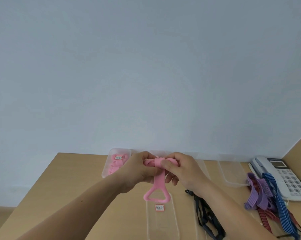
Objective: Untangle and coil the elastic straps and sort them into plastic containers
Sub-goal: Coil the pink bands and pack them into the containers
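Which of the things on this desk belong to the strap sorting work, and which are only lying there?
For the job: pink strap, gripped by the left hand and the right hand; container of pink straps; labelled clear container; empty container; black strap; purple strap; blue striped strap; red striped strap.
Lying about: telephone.

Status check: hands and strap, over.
Left hand and right hand grip pink strap, part coiled. Loop end hangs free. Nothing in the way.
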Demonstrator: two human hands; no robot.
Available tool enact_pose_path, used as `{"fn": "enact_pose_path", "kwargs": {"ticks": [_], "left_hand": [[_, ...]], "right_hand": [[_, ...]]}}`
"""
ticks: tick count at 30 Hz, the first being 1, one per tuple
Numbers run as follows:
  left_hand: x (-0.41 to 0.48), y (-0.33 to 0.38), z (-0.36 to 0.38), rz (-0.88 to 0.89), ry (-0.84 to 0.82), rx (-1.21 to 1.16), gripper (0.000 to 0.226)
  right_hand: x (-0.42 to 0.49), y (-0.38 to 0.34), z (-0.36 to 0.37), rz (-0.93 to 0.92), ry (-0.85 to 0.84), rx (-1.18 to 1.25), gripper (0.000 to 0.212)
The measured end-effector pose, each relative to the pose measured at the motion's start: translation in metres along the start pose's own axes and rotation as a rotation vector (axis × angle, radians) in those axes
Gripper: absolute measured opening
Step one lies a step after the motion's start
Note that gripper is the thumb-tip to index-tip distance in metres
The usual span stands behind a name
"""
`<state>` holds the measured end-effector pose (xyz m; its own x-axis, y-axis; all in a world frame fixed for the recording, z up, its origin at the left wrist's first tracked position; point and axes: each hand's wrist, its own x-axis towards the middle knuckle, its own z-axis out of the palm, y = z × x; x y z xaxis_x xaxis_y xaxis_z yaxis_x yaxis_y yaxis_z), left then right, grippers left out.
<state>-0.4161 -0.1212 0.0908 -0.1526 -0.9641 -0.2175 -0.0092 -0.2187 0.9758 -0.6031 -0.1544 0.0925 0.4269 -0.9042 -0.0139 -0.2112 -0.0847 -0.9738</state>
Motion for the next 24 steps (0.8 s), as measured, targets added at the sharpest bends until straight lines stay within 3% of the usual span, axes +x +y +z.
{"fn": "enact_pose_path", "kwargs": {"ticks": [10, 18, 24], "left_hand": [[-0.001, 0.013, -0.008, -0.123, -0.181, 0.002, 0.043], [0.0, 0.012, -0.007, -0.097, -0.127, -0.14, 0.044], [0.001, 0.009, -0.011, 0.024, -0.103, -0.199, 0.034]], "right_hand": [[0.003, 0.005, -0.002, -0.073, -0.014, 0.022, 0.024], [0.002, 0.008, 0.004, -0.096, 0.006, 0.059, 0.038], [0.0, -0.001, 0.004, 0.01, -0.012, 0.201, 0.041]]}}
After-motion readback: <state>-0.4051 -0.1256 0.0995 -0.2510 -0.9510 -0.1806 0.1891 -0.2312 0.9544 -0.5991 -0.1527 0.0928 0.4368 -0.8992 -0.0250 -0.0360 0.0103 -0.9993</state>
